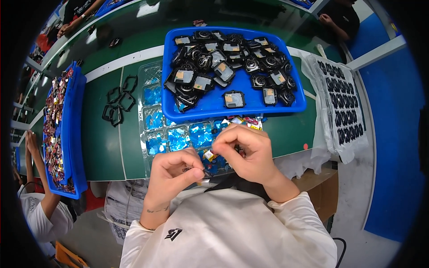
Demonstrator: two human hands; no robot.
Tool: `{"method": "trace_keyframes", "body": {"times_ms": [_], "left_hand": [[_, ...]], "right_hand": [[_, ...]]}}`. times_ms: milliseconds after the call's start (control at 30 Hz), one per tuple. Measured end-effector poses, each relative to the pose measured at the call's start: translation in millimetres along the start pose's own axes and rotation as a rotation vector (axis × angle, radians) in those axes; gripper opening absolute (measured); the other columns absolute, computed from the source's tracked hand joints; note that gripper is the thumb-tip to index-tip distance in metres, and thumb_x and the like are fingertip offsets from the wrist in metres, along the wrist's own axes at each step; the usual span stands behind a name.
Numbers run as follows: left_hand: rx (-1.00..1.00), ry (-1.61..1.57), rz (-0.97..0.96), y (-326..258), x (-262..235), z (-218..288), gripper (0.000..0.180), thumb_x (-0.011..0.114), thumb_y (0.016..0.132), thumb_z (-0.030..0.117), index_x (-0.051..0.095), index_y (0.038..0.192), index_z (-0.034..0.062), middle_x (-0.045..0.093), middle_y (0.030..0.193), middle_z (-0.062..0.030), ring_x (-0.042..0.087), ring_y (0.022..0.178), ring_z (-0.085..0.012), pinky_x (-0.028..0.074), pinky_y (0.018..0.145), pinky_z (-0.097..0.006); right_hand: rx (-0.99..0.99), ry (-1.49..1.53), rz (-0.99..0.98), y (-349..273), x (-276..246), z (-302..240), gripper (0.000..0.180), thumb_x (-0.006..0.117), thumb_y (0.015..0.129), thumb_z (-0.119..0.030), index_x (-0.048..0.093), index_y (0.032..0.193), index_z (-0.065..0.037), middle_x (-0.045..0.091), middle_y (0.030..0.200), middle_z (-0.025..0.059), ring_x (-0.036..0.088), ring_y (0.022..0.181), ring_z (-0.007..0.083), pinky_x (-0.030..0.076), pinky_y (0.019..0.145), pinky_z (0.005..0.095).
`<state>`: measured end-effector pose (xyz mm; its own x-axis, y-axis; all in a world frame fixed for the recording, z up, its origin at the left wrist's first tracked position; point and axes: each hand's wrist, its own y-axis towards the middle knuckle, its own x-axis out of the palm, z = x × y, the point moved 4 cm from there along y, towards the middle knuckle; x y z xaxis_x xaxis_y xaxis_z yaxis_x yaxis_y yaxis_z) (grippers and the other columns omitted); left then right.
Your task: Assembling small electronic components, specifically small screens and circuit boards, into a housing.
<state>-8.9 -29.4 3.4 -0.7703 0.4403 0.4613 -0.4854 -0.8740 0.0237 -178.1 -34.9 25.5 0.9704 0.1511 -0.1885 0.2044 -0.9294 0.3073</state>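
Note:
Near the table's front edge, my left hand [173, 173] is closed, thumb and forefinger pinched round a small dark part [205, 173] mostly hidden by the fingers. My right hand [248, 152] is closed in a pinch just to the right and slightly higher. At its fingertips shows a small yellow-and-white piece [209, 155]; whether the fingers grip it or it lies behind them, I cannot tell. Beneath and beyond both hands, a clear compartment tray [144, 119] holds many small shiny blue pieces [178, 137]. Several coloured bits [246, 120] lie beyond my right hand.
A blue bin [196, 117] of black watch cases stands at the back. Several empty black frames [108, 112] lie left of it. Further left is a blue bin [77, 147] of small mixed parts. A white tray [328, 111] with rows of black parts sits right. Other people work around.

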Motion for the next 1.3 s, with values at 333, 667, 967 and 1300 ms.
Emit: {"method": "trace_keyframes", "body": {"times_ms": [333, 667, 967, 1300], "left_hand": [[0.12, 0.039, 0.158, 11.5, -6.5, 2.0, 0.009, 0.063, 0.085, 0.01, 0.06, 0.084, 0.0016, 0.042, 0.136, -0.0222, 0.048, 0.119, -0.0298, 0.04, 0.096, -0.036], [0.05, -0.109, 0.197, 22.3, -4.4, -0.8, 0.009, 0.056, 0.089, 0.012, 0.059, 0.085, 0.0051, 0.039, 0.138, -0.023, 0.039, 0.129, -0.0304, 0.035, 0.103, -0.037], [0.063, -0.138, 0.203, 23.7, -8.3, -4.1, 0.008, 0.056, 0.09, 0.01, 0.059, 0.086, 0.0033, 0.041, 0.137, -0.024, 0.044, 0.124, -0.0287, 0.037, 0.102, -0.034], [0.06, 0.088, 0.142, 12.9, 0.3, 7.7, 0.008, 0.065, 0.084, 0.006, 0.063, 0.084, -0.0017, 0.058, 0.118, -0.0191, 0.055, 0.104, -0.02, 0.048, 0.083, -0.03]], "right_hand": [[-0.388, -0.835, -0.189, 92.0, -29.9, -19.1, 0.025, 0.059, 0.082, -0.01, 0.06, 0.107, -0.006, 0.054, 0.113, 0.0139, 0.048, 0.109, 0.033, 0.04, 0.093, 0.0404], [-0.244, -0.939, -0.329, 210.9, -45.9, 79.1, 0.029, 0.054, 0.088, -0.024, 0.061, 0.115, -0.016, 0.052, 0.127, 0.0076, 0.045, 0.118, 0.0293, 0.035, 0.101, 0.0426], [-0.208, -0.705, -0.436, 145.0, -49.8, 28.9, 0.033, 0.06, 0.074, 0.002, 0.059, 0.106, -0.005, 0.061, 0.105, 0.0081, 0.058, 0.099, 0.0246, 0.046, 0.089, 0.0353], [0.084, -0.202, 0.105, 89.1, -70.4, 13.3, 0.024, 0.062, 0.082, -0.002, 0.058, 0.106, 0.0, 0.064, 0.093, 0.0051, 0.061, 0.082, 0.0099, 0.049, 0.073, 0.0218]]}}
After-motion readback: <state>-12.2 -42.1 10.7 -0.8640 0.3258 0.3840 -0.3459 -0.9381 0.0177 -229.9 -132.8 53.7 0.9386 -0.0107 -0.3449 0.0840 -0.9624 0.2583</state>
